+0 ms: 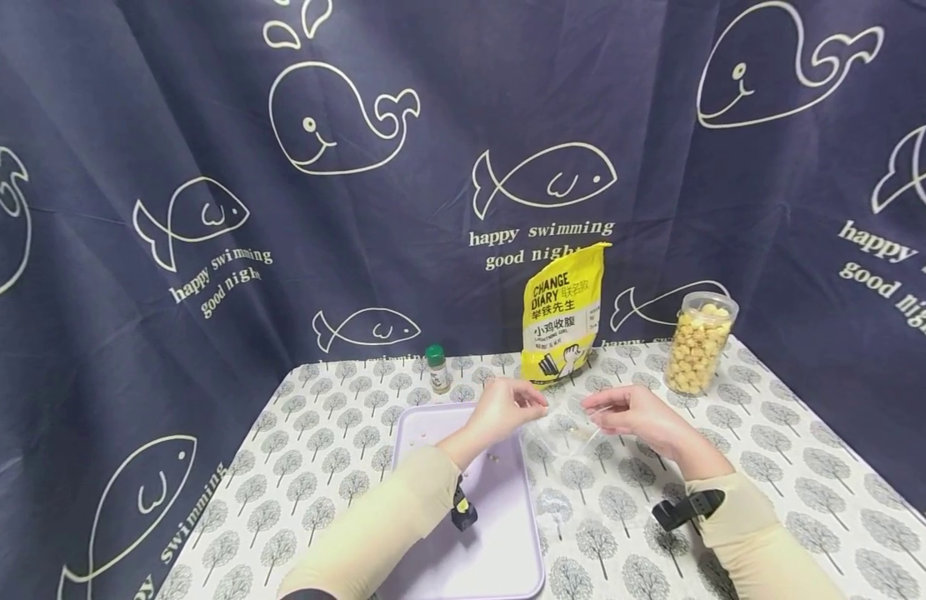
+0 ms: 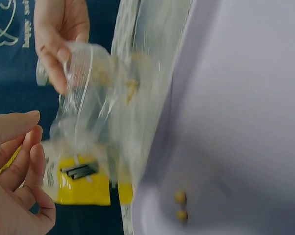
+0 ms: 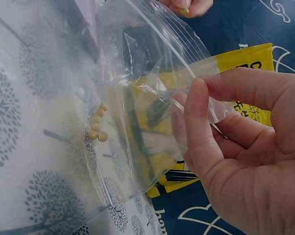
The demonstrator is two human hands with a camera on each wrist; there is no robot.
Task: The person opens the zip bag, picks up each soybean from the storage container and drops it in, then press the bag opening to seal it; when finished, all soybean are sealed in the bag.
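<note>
My right hand [image 1: 646,419] pinches the rim of a clear zip-top plastic bag [image 3: 137,98] between thumb and fingers. Low in the bag lie several round, pale yellow soybeans [image 3: 96,126]. Across the bag's mouth from it, my left hand [image 1: 500,412] holds a single soybean [image 3: 185,12] at its fingertips, as the right wrist view shows. Under the left forearm is a lilac tray [image 1: 500,550]. A few loose beans [image 2: 182,215] lie on the tray, seen at the bottom of the left wrist view.
Behind the hands stands a yellow snack pouch [image 1: 563,317]. A clear jar of yellow puffed balls [image 1: 698,346] is at the back right. A small green-capped bottle [image 1: 437,371] stands behind the tray. The tree-print tablecloth [image 1: 312,467] meets a dark blue whale-print curtain [image 1: 432,242].
</note>
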